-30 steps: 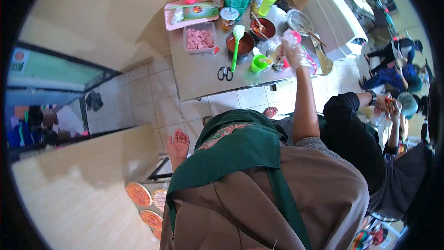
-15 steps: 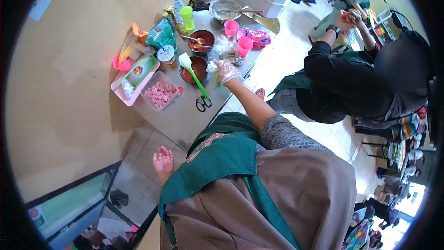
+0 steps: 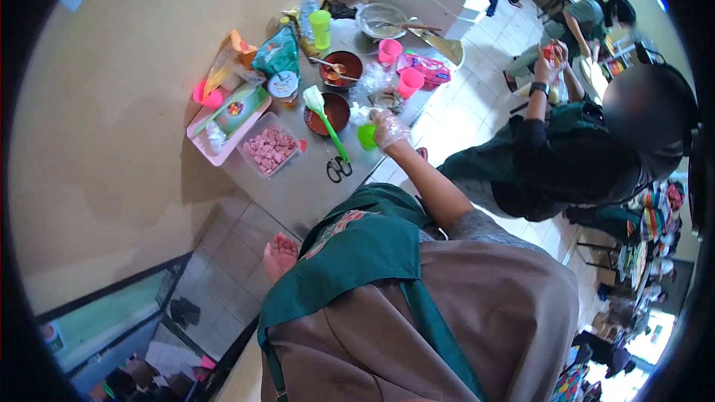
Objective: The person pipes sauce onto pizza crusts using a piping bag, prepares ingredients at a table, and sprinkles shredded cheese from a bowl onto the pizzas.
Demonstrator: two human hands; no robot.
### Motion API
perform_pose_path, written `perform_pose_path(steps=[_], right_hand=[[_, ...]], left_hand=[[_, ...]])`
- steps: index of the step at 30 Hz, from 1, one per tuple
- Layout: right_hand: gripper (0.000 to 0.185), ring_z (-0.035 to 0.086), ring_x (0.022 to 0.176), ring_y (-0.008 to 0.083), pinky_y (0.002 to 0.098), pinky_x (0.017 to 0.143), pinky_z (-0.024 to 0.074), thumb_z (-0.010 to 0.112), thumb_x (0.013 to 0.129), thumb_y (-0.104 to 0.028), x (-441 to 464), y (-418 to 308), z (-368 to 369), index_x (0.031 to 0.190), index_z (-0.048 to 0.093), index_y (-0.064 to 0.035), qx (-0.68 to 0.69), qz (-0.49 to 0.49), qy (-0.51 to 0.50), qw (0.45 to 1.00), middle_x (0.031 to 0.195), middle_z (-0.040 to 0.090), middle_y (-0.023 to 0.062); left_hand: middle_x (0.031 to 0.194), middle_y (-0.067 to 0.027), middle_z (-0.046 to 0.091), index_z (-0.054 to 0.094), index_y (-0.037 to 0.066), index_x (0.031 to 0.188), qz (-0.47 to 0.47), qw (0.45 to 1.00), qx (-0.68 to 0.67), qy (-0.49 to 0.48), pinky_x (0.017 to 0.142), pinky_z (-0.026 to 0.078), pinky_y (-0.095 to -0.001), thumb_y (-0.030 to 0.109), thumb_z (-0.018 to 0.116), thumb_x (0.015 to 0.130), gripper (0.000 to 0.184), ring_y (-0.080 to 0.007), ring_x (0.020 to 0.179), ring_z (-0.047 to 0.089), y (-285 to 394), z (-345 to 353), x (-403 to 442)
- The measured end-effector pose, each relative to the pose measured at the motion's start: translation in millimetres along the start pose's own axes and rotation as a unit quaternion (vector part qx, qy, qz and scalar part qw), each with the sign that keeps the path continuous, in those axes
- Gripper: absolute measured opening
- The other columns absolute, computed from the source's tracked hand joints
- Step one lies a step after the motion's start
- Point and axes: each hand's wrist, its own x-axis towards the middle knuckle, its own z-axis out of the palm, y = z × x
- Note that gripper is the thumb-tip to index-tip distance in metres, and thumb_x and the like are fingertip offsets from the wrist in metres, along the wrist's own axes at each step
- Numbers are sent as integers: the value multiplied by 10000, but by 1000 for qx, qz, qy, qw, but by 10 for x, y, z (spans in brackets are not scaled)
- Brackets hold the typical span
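Observation:
My right hand (image 3: 391,131), in a clear plastic glove, is at the table's front edge with its fingers drawn together. Its fingertips meet a small white crumpled thing (image 3: 362,114) and the bright green cup (image 3: 367,137); what they grip is unclear. Off the table, my left hand (image 3: 281,254) is bare, palm up, fingers apart and holding nothing. Left of the green cup is a dark bowl of red sauce (image 3: 335,120), crossed by a green-handled white spatula (image 3: 325,123). Black scissors (image 3: 339,170) lie nearby. A second sauce bowl (image 3: 334,74) with spoons stands behind.
Pink pieces fill a clear tub (image 3: 269,147) beside a pink tray (image 3: 201,132). Pink cups (image 3: 410,83), a pink packet (image 3: 430,69) and a glass bowl (image 3: 380,21) stand farther right. A co-worker (image 3: 588,152) in black is at the right, hands raised.
The view has swung, so the table appears tilted and farther left. My gloved hand, earlier above the green cup with something yellowish, is now lower beside it. My left hand remains open.

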Motion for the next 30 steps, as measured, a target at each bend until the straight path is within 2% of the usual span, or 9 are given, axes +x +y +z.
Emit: perform_pose_path(steps=[3, 6, 10, 17, 21, 24, 27, 28, 30], right_hand=[[236, 615, 882, 325, 421, 731, 500, 535, 815, -237, -182, -409, -447, 989, 573, -82, -49, -60, -68, 995, 923, 612, 176], [230, 624, 836, 323, 415, 715, 505, 520, 823, -243, -357, -934, -583, 987, 576, -91, -35, -100, -162, 981, 907, 623, 168], [183, 645, 781, 282, 397, 642, 518, 504, 815, -198, -325, -1256, 524, 963, 561, -105, -101, -274, -177, 940, 892, 618, 138], [201, 645, 800, 293, 405, 638, 526, 465, 838, -219, -450, -1684, 1254, 949, 561, -82, -129, -332, -182, 917, 925, 622, 148], [268, 642, 797, 293, 436, 678, 516, 437, 846, -251, -417, -1726, 1378, 1009, 546, -68, -131, -364, -197, 901, 949, 625, 144], [313, 624, 793, 302, 460, 722, 498, 417, 843, -268, -408, -1875, 950, 1058, 543, -79, -156, -437, -235, 854, 946, 626, 136], [277, 585, 708, 317, 464, 701, 485, 454, 832, -285, -321, -1772, 951, 980, 579, -86, -98, -552, -96, 822, 802, 612, 145], [266, 572, 680, 319, 450, 696, 479, 474, 832, -290, -311, -1709, 962, 937, 593, -77, -20, -561, -68, 825, 754, 598, 151], [214, 571, 697, 302, 408, 684, 466, 550, 808, -248, -360, -1836, 713, 852, 608, -47, 82, -370, -237, 895, 716, 580, 152]], left_hand=[[953, -57, 606, 513, 55, 1011, 5, 1000, -11, 11, 841, 459, -363, 304, 392, 911, 294, -157, 861, 582, -99, -89, -54], [960, -54, 601, 514, 56, 1028, 33, 999, -9, 6, 846, 460, -365, 299, 408, 908, 291, -153, 873, 577, -143, -105, -65], [1000, -52, 591, 512, 62, 1055, 52, 998, 21, -29, 853, 458, -369, 306, 430, 905, 298, -159, 896, 569, -145, 22, -59], [1050, -61, 577, 483, 62, 1110, 83, 992, 81, -47, 862, 451, -360, 323, 436, 910, 332, -179, 923, 561, -209, 245, -46], [1069, -68, 573, 483, 59, 1118, 81, 992, 90, -48, 854, 447, -345, 326, 451, 904, 344, -182, 930, 560, -270, 150, 57], [1086, -73, 567, 480, 58, 1135, 105, 985, 120, -62, 842, 442, -334, 329, 463, 903, 357, -186, 952, 550, -310, 166, 72], [1117, -79, 548, 467, 55, 1167, 162, 960, 221, -57, 842, 433, -322, 344, 472, 909, 388, -185, 976, 534, -304, 328, 53], [1118, -82, 541, 466, 50, 1171, 186, 952, 238, -58, 839, 431, -311, 338, 487, 907, 391, -176, 964, 534, -292, 490, -56], [1119, -86, 530, 460, 45, 1180, 256, 920, 288, -70, 817, 434, -290, 323, 513, 901, 397, -163, 939, 535, -267, 787, -248]])
